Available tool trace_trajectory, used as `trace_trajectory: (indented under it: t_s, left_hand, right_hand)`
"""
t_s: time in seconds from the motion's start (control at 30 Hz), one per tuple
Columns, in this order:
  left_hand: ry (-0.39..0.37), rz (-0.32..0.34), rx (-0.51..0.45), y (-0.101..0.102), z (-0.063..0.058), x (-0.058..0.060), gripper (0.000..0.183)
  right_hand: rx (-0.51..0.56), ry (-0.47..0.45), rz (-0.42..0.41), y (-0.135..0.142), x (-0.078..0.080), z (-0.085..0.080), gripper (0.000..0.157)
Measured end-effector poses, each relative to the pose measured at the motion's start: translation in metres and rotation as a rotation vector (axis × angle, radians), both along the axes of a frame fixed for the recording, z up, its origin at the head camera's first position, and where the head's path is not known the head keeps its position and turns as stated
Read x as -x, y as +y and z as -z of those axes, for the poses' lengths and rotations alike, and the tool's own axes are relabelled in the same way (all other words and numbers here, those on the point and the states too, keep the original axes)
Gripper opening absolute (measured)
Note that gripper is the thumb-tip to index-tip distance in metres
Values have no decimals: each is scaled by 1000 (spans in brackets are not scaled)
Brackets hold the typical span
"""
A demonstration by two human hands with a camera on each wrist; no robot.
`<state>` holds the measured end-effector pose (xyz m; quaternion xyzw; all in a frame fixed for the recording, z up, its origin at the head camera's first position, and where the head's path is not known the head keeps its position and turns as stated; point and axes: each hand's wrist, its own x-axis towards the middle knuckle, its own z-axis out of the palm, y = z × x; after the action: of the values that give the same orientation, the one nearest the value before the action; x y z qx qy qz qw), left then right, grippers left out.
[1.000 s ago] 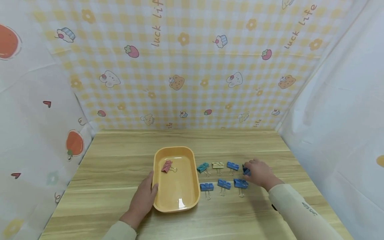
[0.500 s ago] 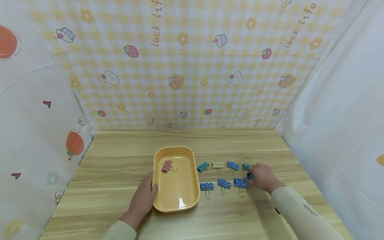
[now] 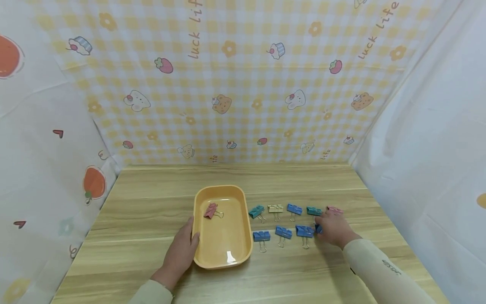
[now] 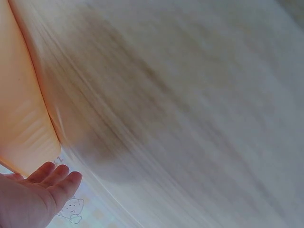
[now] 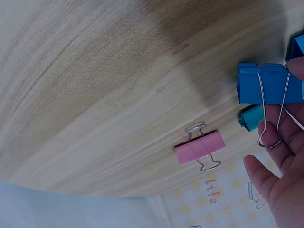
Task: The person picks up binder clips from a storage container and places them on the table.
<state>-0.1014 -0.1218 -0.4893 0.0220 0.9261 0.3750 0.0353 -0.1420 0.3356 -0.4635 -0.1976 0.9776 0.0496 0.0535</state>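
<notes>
My right hand (image 3: 335, 229) holds a blue binder clip (image 5: 266, 85) low over the table, at the right end of the nearer row. In the head view only a sliver of that clip shows beside the fingertips. Left of it lies another blue binder clip (image 3: 305, 231). Behind the hand are a teal binder clip (image 3: 314, 210) and a pink one (image 5: 200, 147). My left hand (image 3: 181, 247) rests against the left side of a yellow tray (image 3: 248, 228), its thumb over the rim. In the left wrist view its fingers (image 4: 64, 190) lie fairly straight.
Inside the tray sits a red binder clip (image 3: 211, 210). Right of the tray, a teal clip (image 3: 256, 211), a yellow clip (image 3: 275, 209) and several blue clips make two rows. Patterned cloth (image 3: 243, 105) stands along the table's back edge, with white cloth at both sides.
My right hand has drawn the blue clip from the farther row toward the nearer one and slightly right. The teal and pink clips behind have come into view. My left hand stays on the tray.
</notes>
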Motion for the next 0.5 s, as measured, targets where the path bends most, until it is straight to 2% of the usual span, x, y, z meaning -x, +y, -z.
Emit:
trace_trajectory:
  t_s: [0.23,0.5]
  left_hand:
    - [-5,-4,8,0,1,0,60]
    - [-6,2,6,0,0,0,60]
  right_hand:
    - [18,-37,18,-1,0,1,30]
    - [15,-45,1,0,2,7,32]
